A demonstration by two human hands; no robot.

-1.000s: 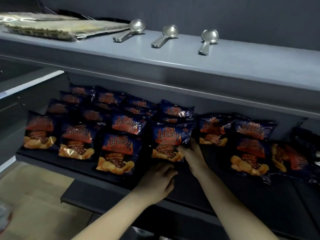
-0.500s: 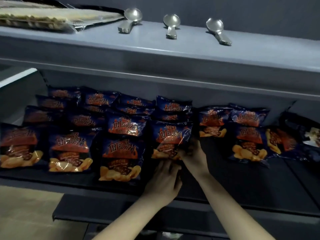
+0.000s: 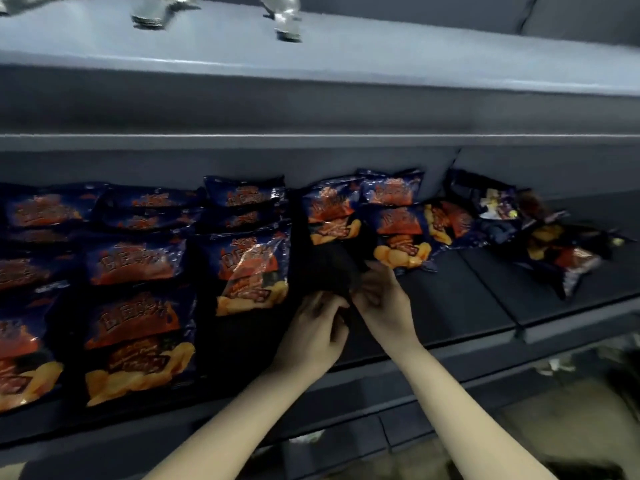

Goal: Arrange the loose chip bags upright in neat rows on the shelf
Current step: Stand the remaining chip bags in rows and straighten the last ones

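Chip bags stand in rows on the dark shelf from nine o'clock to the centre. At the centre is a dark bag, its print unseen. The left hand and the right hand curl their fingers round its lower edge. Loose bags lie tumbled at two o'clock. Blurred spoons rest on the upper shelf at twelve.

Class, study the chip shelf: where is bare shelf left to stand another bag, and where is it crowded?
Free: bare shelf right of the right hand, between the nearest bag and the loose heap. Crowded: the rows left of the left hand. Both grip a dark item.
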